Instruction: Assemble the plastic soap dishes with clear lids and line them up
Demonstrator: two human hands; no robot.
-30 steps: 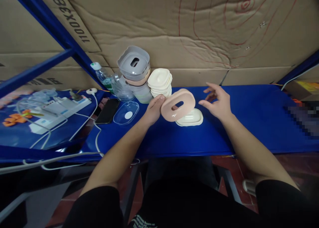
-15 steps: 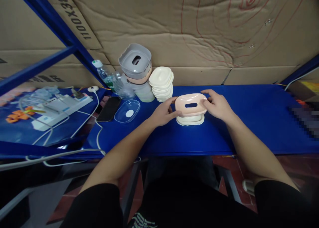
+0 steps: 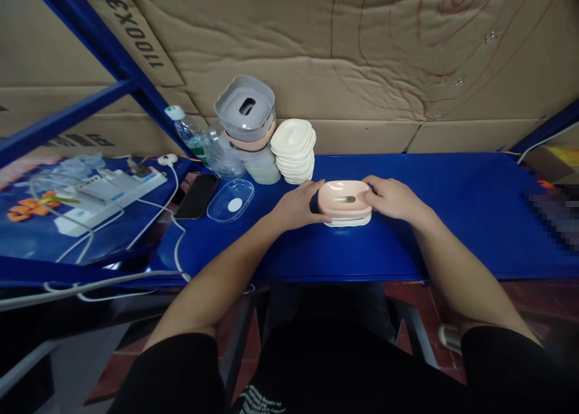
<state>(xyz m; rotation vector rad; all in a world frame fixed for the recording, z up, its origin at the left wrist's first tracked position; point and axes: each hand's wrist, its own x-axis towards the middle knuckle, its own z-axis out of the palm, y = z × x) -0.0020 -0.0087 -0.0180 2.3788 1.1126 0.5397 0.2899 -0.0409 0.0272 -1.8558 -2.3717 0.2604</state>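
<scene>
A peach-pink oval plastic lid with a slot [image 3: 332, 204] sits over a cream plastic piece [image 3: 348, 222], whose scalloped lower rim shows on the blue table. My left hand [image 3: 298, 207] grips the pink lid's left side, thumb at the front edge and fingers behind. On the opposite side my right hand [image 3: 392, 198] holds it, with the thumb over the rim. Behind my left hand stands a stack of cream pieces [image 3: 293, 141]. Beside that stack are nested grey slotted lids [image 3: 245, 103] on top of pink ones and translucent tubs [image 3: 263, 166].
Left of my hands lie a clear oval lid [image 3: 230, 204] with a white sticker and a black phone [image 3: 198, 197]. A plastic bottle [image 3: 187, 133] leans at the back. A white power strip [image 3: 108, 200] with cables and orange parts [image 3: 34, 206] fill the far left. Cardboard walls the back.
Both hands have lowered the pink lid onto the cream piece. Its slot, dark before, now shows a pale surface beneath, and less of the cream piece is visible.
</scene>
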